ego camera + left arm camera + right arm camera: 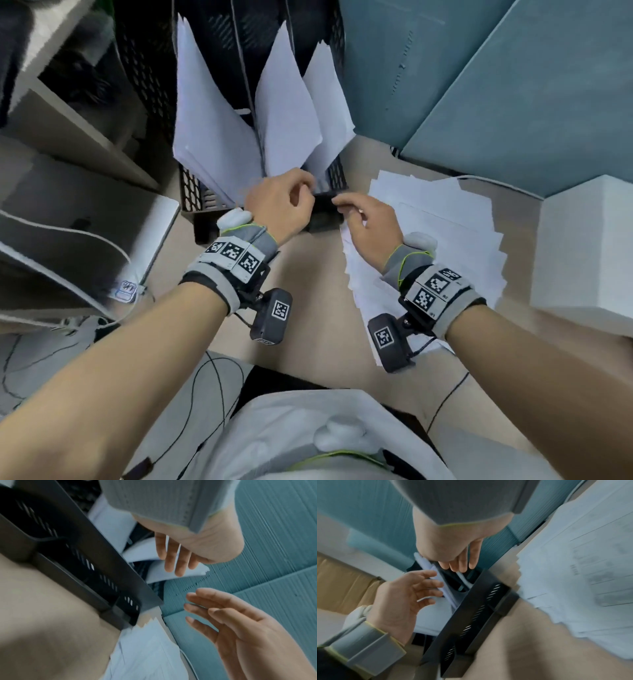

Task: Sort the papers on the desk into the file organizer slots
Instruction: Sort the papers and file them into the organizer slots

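Note:
A black mesh file organizer (197, 192) stands at the back of the desk, with white papers (287, 113) leaning in its three slots. A fanned stack of white papers (445, 236) lies on the desk to its right. My left hand (303, 193) hovers at the organizer's front edge with loosely bent fingers and holds nothing. My right hand (344, 205) is just beside it, over the stack's left corner, also empty. In the left wrist view the left hand's fingers (178, 561) hang relaxed over slotted papers (171, 573); the right hand (202, 607) is spread. The right wrist view shows the organizer's front wall (479, 608).
A closed grey laptop (85, 233) with a white cable lies to the left. A white box (582, 253) sits at the right. Teal partition panels (513, 85) rise behind the stack. Bare desk (308, 291) shows between my forearms.

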